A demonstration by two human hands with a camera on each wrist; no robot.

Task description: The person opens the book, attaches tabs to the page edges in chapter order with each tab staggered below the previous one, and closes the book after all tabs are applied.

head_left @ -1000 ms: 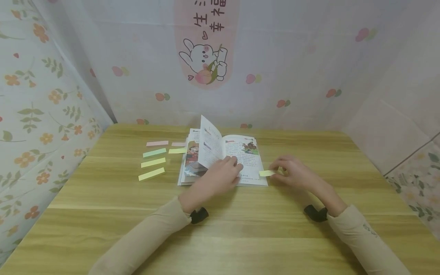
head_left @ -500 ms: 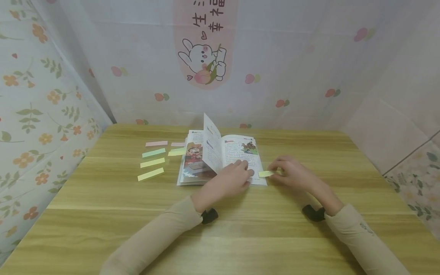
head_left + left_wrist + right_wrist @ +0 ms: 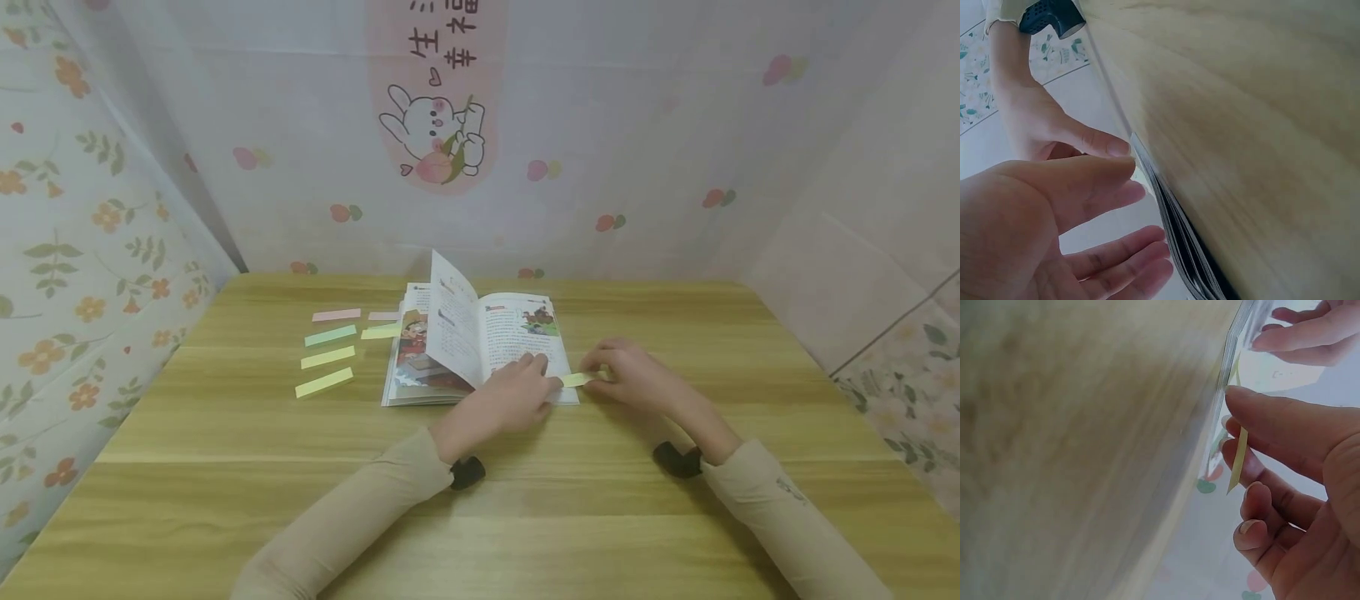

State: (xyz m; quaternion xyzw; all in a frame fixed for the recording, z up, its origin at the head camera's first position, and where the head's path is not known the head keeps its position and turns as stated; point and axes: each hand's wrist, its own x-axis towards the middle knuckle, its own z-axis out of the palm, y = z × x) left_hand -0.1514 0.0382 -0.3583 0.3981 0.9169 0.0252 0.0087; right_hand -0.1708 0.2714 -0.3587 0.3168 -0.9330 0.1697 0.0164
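A book (image 3: 517, 333) with printed text and coloured pictures lies open on the wooden table, one leaf (image 3: 455, 321) standing up near its middle. My left hand (image 3: 504, 400) rests on the lower part of the right-hand page, fingers extended in the left wrist view. Between the thumb and fingers of my right hand (image 3: 637, 379) is pinched a yellow sticky strip (image 3: 576, 380). The strip's left end overlaps the page's lower right edge, close to the left fingertips. From the right wrist view, its free tail (image 3: 1237, 464) sticks out below the thumb.
Left of the book lie a pink strip (image 3: 337, 315), a green strip (image 3: 330, 335) and several yellow strips (image 3: 324, 382). Another yellow strip (image 3: 381, 332) and a paler pink one (image 3: 383, 316) reach the book's left edge. Patterned curtains (image 3: 600, 150) stand behind the table.
My left hand has slid right across the page, up to the yellow strip. The standing leaf has swayed. My right hand keeps its pinch and has hardly moved.
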